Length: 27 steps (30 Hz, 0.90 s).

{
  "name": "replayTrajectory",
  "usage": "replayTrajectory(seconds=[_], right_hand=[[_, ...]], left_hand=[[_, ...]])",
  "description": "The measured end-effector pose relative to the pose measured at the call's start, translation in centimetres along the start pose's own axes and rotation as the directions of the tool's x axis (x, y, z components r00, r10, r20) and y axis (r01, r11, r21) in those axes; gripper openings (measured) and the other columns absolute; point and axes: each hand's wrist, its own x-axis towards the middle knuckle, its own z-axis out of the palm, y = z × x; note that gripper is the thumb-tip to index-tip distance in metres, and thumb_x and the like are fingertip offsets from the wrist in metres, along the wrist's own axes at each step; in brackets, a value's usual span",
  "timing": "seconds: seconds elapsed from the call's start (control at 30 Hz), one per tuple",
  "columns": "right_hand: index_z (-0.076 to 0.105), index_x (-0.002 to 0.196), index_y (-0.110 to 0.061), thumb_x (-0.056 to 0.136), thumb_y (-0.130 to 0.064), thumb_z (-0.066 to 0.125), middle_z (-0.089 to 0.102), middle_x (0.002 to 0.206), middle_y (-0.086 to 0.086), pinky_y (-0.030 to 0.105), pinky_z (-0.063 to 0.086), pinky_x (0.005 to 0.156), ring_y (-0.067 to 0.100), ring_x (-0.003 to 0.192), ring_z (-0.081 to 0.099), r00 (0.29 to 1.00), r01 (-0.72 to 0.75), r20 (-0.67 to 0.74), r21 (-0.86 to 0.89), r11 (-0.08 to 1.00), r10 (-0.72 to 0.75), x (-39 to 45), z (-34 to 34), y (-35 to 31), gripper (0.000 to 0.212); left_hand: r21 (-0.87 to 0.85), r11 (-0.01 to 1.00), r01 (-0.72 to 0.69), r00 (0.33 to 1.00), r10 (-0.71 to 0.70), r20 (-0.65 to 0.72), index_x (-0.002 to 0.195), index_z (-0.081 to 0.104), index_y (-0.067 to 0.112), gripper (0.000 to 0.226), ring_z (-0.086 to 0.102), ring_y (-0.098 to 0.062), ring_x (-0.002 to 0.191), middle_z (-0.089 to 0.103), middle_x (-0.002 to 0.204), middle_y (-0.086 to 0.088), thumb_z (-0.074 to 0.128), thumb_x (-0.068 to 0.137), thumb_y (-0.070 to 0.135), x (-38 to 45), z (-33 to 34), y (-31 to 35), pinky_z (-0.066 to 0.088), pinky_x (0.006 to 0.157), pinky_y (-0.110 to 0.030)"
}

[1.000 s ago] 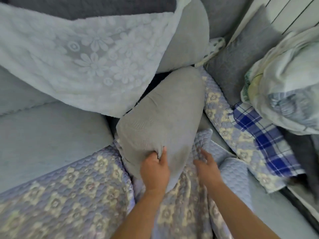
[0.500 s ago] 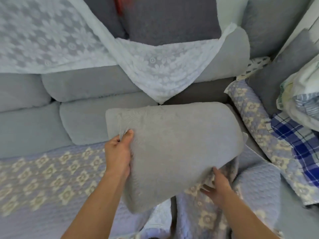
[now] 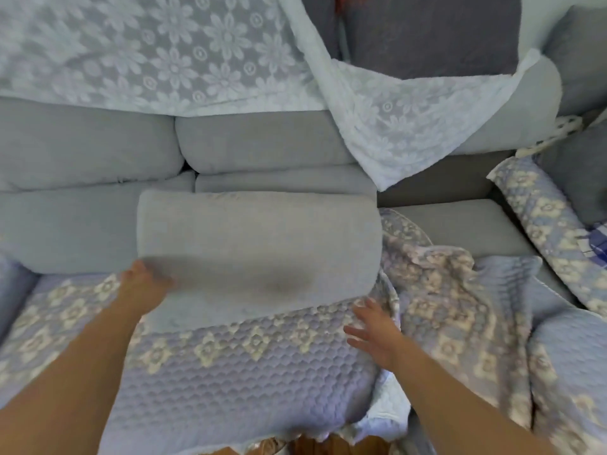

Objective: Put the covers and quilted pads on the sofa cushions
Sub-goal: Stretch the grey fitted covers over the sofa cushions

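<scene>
With the left hand [image 3: 144, 284] gripping the grey back cushion [image 3: 256, 251] lying on the quilted pad [image 3: 230, 372], right hand [image 3: 374, 333] spread free (hovering), seat it squarely against the backrest

Grey sofa [image 3: 98, 224], wood floor [image 3: 328, 446] below; soft daylight.
</scene>
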Motion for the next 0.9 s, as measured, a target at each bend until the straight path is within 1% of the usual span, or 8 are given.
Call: replayTrajectory(seconds=[0.1,0.17,0.3,0.33,0.4,0.53,0.73,0.9], right_hand=[[0.021,0.157,-0.035,0.099,-0.028,0.061,0.053,0.134,-0.002,0.045,0.053,0.100,0.028,0.113,0.063,0.999,-0.007,-0.035,-0.061,0.998,0.005,-0.4,1.9,0.0,0.071],[0.021,0.157,-0.034,0.099,-0.027,0.060,0.055,0.131,-0.003,0.043,0.054,0.098,0.025,0.112,0.062,0.995,0.011,-0.098,-0.082,0.997,-0.019,-0.8,1.6,-0.4,0.070],[0.031,0.153,-0.025,0.103,-0.019,0.053,0.033,0.148,0.010,0.040,0.049,0.097,0.032,0.104,0.060,0.965,0.023,-0.261,0.019,1.000,-0.017,-2.7,-2.6,-0.5,0.055],[0.031,0.153,-0.022,0.104,-0.018,0.052,0.044,0.103,0.000,0.041,0.046,0.102,0.031,0.106,0.060,0.953,0.025,-0.304,0.045,0.999,-0.010,-3.2,-4.2,-0.1,0.054],[0.037,0.150,-0.022,0.102,-0.017,0.057,0.059,0.123,0.009,0.047,0.047,0.106,0.032,0.114,0.061,0.901,0.054,-0.434,0.088,0.995,-0.010,-4.6,-7.9,1.3,0.052],[0.040,0.147,-0.021,0.100,-0.018,0.058,0.057,0.103,-0.002,0.048,0.050,0.104,0.033,0.117,0.061,0.813,0.048,-0.579,0.166,0.985,0.058,-8.6,-13.3,5.0,0.050],[0.050,0.139,-0.008,0.100,-0.015,0.054,0.057,0.127,0.024,0.036,0.050,0.071,0.042,0.107,0.060,0.677,0.074,-0.706,0.344,0.936,0.206,-17.5,-23.7,15.2,0.040],[0.047,0.140,-0.015,0.098,-0.018,0.060,0.054,0.119,0.008,0.043,0.052,0.086,0.030,0.101,0.059,0.602,0.094,-0.714,0.509,0.856,0.359,-24.0,-33.4,24.6,0.045]], left_hand=[[0.147,0.989,-0.021,0.927,-0.036,0.373,0.161,0.003,0.023,0.094,0.046,-0.036,0.135,0.026,0.162,-0.015,0.068,0.095,0.033,0.8,4.4,-0.6,0.046,0.092,-0.034],[0.038,0.991,-0.131,0.899,0.102,0.426,0.161,0.007,0.027,0.083,0.051,-0.032,0.131,0.022,0.165,-0.005,0.062,0.099,0.025,-0.2,8.2,1.4,0.047,0.077,-0.026],[-0.017,0.965,-0.263,0.825,0.234,0.514,0.161,0.012,0.027,0.082,0.033,-0.025,0.146,0.020,0.165,-0.002,0.063,0.097,0.024,0.5,12.7,4.4,0.036,0.112,-0.035],[-0.015,0.966,-0.260,0.825,0.230,0.517,0.161,0.014,0.027,0.083,0.035,-0.026,0.145,0.020,0.165,-0.003,0.065,0.095,0.025,1.1,13.4,5.0,0.035,0.116,-0.039],[0.053,0.961,-0.271,0.825,0.204,0.528,0.160,0.018,0.023,0.087,0.036,-0.030,0.144,0.023,0.165,-0.009,0.069,0.089,0.033,2.2,15.5,6.0,0.034,0.117,-0.045],[0.143,0.932,-0.334,0.793,0.196,0.577,0.148,0.045,0.016,0.066,0.060,-0.032,0.117,0.058,0.139,-0.017,0.061,0.086,0.031,-1.8,18.9,9.8,0.050,0.095,-0.039],[0.128,0.762,-0.635,0.458,0.238,0.856,0.141,0.053,0.012,0.041,0.058,-0.026,0.117,0.058,0.138,-0.011,0.055,0.101,0.021,-16.5,28.6,17.2,0.045,0.095,-0.032],[0.023,0.652,-0.758,0.222,0.224,0.949,0.142,0.051,0.018,0.045,0.063,-0.020,0.108,0.062,0.121,0.000,0.059,0.099,0.028,-31.0,36.3,21.3,0.048,0.079,-0.025]])
